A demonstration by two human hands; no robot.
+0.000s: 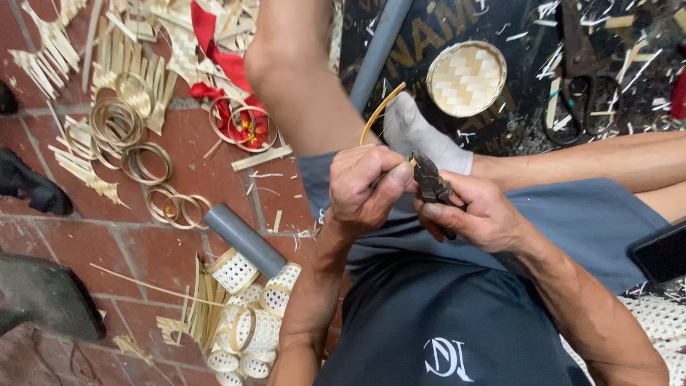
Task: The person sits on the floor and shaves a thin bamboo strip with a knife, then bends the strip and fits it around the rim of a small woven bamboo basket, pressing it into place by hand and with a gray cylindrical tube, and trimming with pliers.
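**Shaving a bamboo strip over the lap**

The thin, pale-yellow curved bamboo strip [379, 114] sits just above the person's lap, its lower end pinched in the left hand [366, 191] and its free end arching up towards the grey-socked foot [418, 136]. The left hand's fingers are curled tight, thumb pressed down on the strip. The right hand [480, 214] is wrapped around the handle of a short, dark, worn knife [431, 182], whose blade meets the strip close to the left thumb.

To do this well, I judge the blade should lie at a shallow angle and the thumb stay behind the edge, since hands and blade sit very close together.

A long grey plastic pipe [246, 239] runs slantwise under the left forearm, passing up beside the foot. On the red brick floor [93, 243] to the left lie loose coils of bamboo rings [118, 118], flat bundles of split slats, a red cloth [221, 64] and a cluster of small white woven open-lattice cylinders [246, 322]. Beyond the foot, on a dark printed mat [514, 43] scattered with shavings, rests a small round woven bamboo tray [466, 77] and a pair of rusty scissors [582, 78]. A black phone [661, 251] lies at the right thigh. The foot and the pipe crowd the strip's free end.
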